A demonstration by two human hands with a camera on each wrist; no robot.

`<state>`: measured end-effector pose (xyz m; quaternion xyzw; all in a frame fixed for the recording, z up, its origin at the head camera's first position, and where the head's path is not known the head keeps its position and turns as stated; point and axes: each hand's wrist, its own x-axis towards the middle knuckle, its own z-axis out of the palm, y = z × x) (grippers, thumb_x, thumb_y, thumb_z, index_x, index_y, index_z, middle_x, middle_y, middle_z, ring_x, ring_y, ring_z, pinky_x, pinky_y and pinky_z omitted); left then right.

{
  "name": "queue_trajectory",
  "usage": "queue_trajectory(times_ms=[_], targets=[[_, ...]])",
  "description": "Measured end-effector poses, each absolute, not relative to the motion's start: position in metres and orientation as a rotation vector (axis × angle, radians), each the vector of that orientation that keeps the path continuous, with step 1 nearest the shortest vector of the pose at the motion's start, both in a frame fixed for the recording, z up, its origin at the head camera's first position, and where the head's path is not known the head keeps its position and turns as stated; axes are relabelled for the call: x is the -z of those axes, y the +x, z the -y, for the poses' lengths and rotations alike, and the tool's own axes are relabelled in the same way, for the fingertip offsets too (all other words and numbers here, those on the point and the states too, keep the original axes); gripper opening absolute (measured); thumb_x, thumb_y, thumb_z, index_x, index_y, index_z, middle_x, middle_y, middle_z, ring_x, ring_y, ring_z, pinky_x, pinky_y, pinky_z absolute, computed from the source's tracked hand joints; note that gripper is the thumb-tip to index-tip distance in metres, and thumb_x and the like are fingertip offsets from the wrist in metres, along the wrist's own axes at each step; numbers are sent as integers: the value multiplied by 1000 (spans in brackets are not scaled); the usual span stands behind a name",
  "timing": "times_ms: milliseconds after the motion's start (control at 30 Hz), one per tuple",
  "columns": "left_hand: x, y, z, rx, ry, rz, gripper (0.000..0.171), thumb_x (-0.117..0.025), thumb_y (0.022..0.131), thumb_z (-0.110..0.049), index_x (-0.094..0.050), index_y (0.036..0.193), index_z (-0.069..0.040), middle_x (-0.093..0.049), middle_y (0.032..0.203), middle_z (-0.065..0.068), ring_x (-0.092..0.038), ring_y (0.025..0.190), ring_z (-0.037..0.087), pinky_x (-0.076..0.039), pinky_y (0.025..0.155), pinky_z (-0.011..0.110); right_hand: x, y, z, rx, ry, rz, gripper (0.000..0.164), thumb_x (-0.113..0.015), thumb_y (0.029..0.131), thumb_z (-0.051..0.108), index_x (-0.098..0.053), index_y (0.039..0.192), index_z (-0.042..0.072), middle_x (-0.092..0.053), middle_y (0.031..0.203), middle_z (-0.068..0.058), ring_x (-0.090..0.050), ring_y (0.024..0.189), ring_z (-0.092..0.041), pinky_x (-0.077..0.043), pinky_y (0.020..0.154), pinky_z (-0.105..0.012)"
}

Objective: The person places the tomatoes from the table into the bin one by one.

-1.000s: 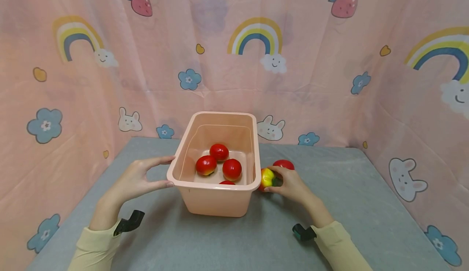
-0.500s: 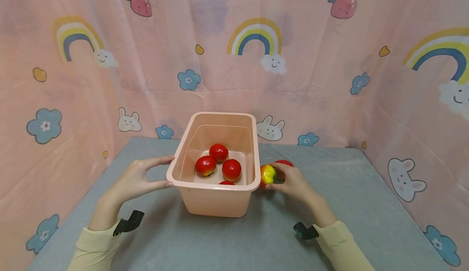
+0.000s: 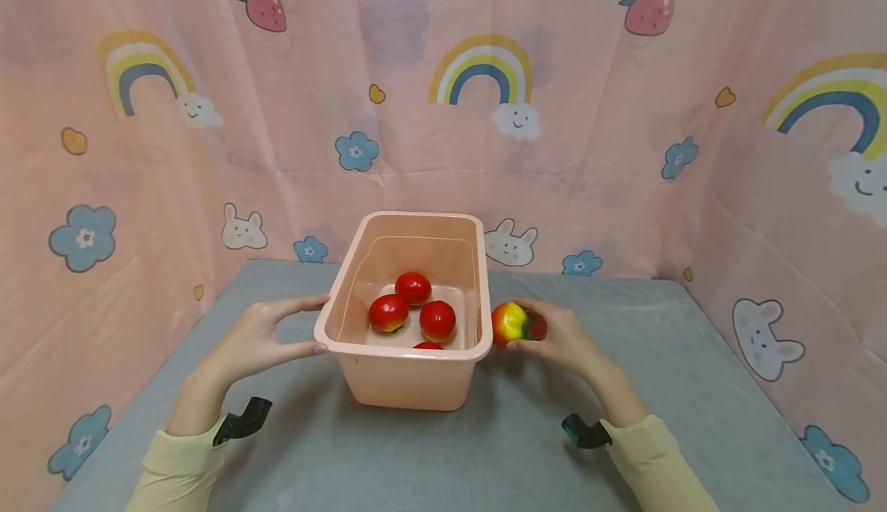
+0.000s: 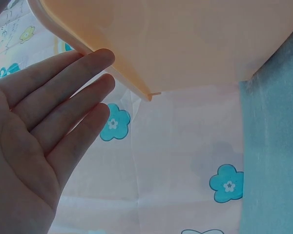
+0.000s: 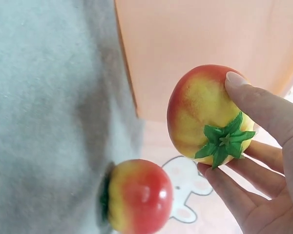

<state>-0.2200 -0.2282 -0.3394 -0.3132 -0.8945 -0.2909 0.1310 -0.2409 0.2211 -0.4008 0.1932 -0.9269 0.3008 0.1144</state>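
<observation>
My right hand (image 3: 567, 341) pinches a red-and-yellow tomato (image 5: 200, 117) with a green leafy top, between thumb and fingers. It is held off the table, close beside the right wall of a peach plastic bin (image 3: 409, 381). With fingers fairly straight and thumb spread, my left hand (image 3: 252, 339) touches the bin's left rim. Several red tomatoes, one of them a round tomato (image 3: 437, 320), lie on the bin's floor; the nearest is mostly hidden by the front rim. Another tomato (image 5: 141, 195) rests on the table; in the head view my right hand covers most of it.
A grey cloth-covered table (image 3: 388, 458) lies under everything. Behind it and at both sides hangs a pink printed curtain (image 3: 589, 189). A black wrist camera (image 3: 242, 419) sits at the left cuff and another black camera (image 3: 586, 431) at the right.
My right hand has lifted the tomato a little and shifted slightly right. The loose tomato behind it is now mostly covered in the head view. My left hand and the bin stay put.
</observation>
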Motion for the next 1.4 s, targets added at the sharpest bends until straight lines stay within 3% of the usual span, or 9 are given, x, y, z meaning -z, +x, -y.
queue_trajectory(times_ms=[533,1033,1400], targets=[[340,-221,229,839,-906,2602,61,-79,74,-41,-61,128,-19,-64,124,-3,-61,114,20,-50,92,49,377,-238,-231,-821,590,2658,72,-83,71,32,-54,130,4,-60,125,-15,-63,106,-30,-56,83,-43],[340,-221,229,850,-905,2611,61,-79,75,-42,-60,128,-19,-64,125,-3,-60,115,20,-49,93,50,350,-242,-231,-805,652,2638,67,-81,73,33,-54,130,11,-61,125,-9,-60,112,-27,-54,86,-42],[339,-220,229,849,-909,2611,61,-79,75,-41,-61,128,-19,-64,124,-4,-61,114,19,-49,93,49,333,-243,-230,-781,650,2595,69,-83,72,26,-53,130,5,-59,128,-15,-61,110,-30,-54,86,-44]])
